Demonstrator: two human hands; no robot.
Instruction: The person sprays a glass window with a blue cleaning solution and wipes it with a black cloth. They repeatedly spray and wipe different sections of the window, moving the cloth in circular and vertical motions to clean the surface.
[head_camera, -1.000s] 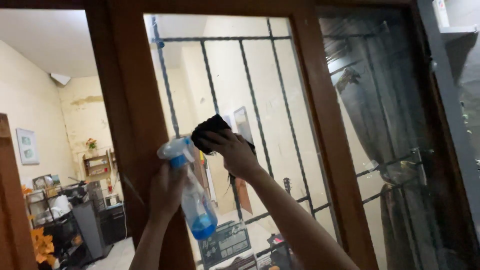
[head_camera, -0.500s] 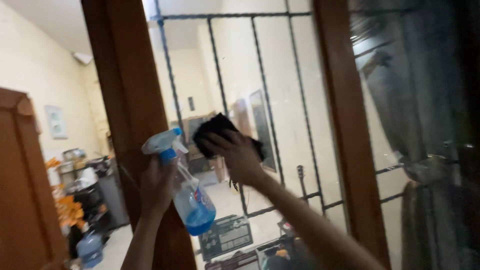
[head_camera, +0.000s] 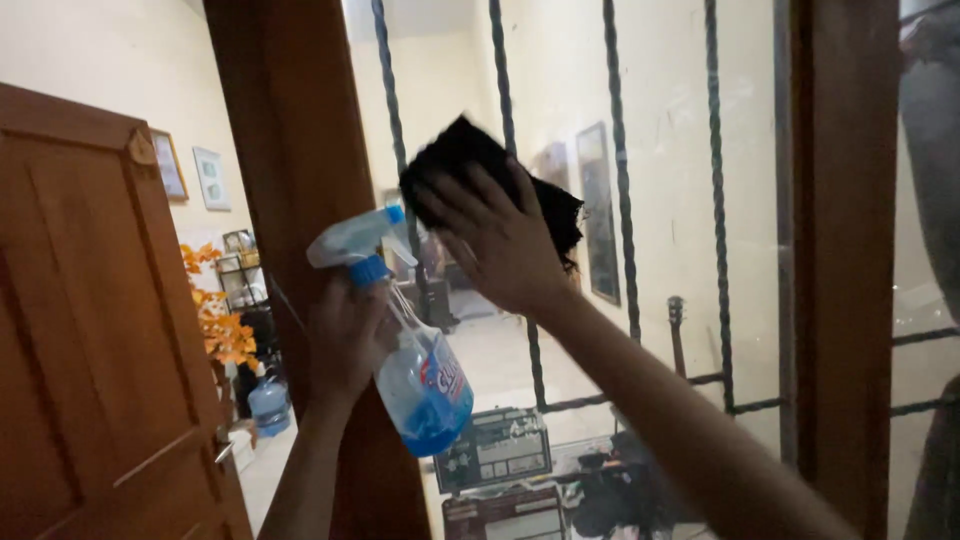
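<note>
Blue liquid fills only the bottom of the clear spray bottle gripped in your left hand; its long axis tilts, nozzle up and pointing left. Your right hand, fingers spread flat, presses 1 black cloth against the window glass, beside the brown wooden frame.

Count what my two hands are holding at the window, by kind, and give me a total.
Spray bottles, in the left hand: 1
Black cloths, pressed to the glass pane by the right hand: 1
Total: 2
</note>
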